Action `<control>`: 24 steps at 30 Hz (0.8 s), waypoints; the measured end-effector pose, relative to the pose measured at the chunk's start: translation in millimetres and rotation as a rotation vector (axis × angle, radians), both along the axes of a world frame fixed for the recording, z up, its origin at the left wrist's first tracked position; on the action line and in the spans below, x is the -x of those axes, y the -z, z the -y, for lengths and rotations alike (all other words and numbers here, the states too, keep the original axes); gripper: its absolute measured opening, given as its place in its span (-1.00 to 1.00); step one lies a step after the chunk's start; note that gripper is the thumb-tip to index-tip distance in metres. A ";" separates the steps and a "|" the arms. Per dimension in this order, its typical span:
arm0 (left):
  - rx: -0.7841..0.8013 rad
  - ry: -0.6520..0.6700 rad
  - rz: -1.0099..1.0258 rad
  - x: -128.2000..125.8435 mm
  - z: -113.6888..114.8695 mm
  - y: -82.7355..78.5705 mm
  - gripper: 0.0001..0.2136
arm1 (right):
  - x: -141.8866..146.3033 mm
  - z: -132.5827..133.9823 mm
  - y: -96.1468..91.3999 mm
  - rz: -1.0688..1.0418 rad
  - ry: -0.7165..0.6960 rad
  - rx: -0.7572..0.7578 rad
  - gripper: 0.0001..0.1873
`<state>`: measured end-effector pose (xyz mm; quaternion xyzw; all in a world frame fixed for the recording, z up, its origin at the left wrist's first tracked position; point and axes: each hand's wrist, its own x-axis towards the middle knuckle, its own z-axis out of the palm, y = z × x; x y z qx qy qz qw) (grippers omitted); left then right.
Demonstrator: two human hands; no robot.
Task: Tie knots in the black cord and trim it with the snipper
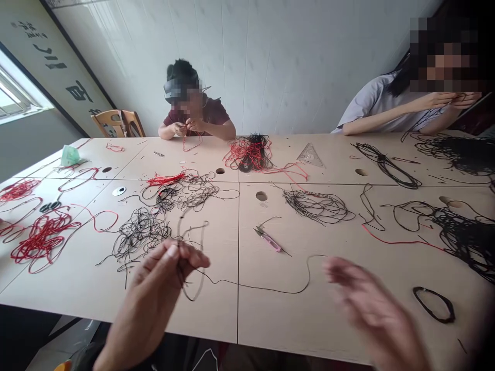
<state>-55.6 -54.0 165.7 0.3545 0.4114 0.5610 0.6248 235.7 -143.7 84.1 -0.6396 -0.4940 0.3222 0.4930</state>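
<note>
Black cord, thin and looped, is pinched in left hand, right hand loosely unfurled.

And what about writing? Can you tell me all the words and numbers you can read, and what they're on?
"川" – on the big wall sign.
"百" – also on the wall sign, lower down.
Another character below that – too unclear to read.
Small writing near the sign's top – too blurred.
Clear triangle ruler – any markings are too small to read.
</note>
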 end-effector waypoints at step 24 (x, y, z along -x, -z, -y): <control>0.195 0.179 -0.365 0.4 -1.9 64.0 -0.72 | 60.5 -148.0 -84.3 -0.035 -0.117 -0.282 -0.79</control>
